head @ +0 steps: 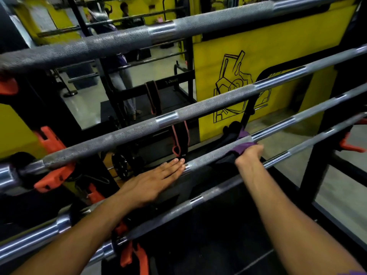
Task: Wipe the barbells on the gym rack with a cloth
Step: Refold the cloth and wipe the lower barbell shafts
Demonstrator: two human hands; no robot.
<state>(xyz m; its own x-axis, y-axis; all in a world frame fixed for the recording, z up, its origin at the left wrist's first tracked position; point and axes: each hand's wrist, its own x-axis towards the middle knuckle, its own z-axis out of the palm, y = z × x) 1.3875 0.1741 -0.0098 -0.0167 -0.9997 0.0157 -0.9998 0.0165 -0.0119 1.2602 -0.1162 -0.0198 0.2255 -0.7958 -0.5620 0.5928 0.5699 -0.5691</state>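
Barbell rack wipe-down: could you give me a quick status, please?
Right hand grips purple cloth round third barbell. Left hand flat, fingertips on same bar. Nothing in the way.

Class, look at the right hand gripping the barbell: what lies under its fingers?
Under the right hand a purple cloth wraps the knurled steel barbell, its edge showing past the knuckles. The fingertips and the bar's covered stretch are hidden.
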